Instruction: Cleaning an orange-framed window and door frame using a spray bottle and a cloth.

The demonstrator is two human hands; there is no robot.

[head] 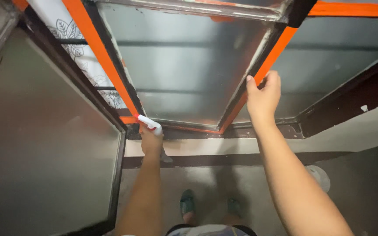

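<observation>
Both hands work the window: left hand (150, 140) grips a spray bottle (149, 123) aimed at the glass pane (184, 70), right hand (263, 97) clasps the orange frame (265, 65), steadying it.

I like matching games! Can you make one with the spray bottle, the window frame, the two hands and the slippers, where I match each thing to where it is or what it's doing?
Things:
1. white plastic spray bottle with red nozzle
2. right hand
3. orange-painted window frame
4. green slippers

Places or states:
A. on the floor, at the bottom
B. gripping the frame's edge
C. held in the left hand
D. around the frosted glass pane

Pairs: 1-C, 2-B, 3-D, 4-A
</observation>
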